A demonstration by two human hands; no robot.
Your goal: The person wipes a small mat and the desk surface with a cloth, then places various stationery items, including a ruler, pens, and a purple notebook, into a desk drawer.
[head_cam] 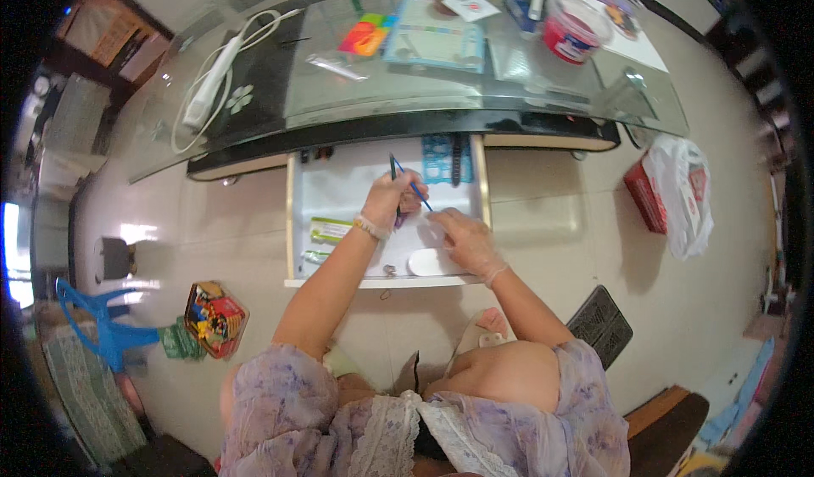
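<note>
Over an open white drawer point(337, 191), my left hand point(393, 200) is closed around a dark pen-like stick point(392, 165) and a thin blue stick point(413, 186). The lower end of the blue stick meets the fingertips of my right hand point(467, 238), which pinch it. Both hands wear clear thin gloves. Something small and purple shows under my left hand. Inside the drawer lie a green and white box point(329, 229), a green packet point(316, 257), a white rounded case point(432, 262), a small metallic item point(389, 270), and a dark watch strap point(456, 162) on a blue patterned sheet point(436, 159).
Above the drawer is a glass tabletop point(381, 95) with a white power strip point(213, 86), a blue booklet point(435, 38) and a pink tub point(569, 32). A plastic bag point(683, 197) stands right; a toy box point(216, 321) and blue plastic chair point(111, 321) are left.
</note>
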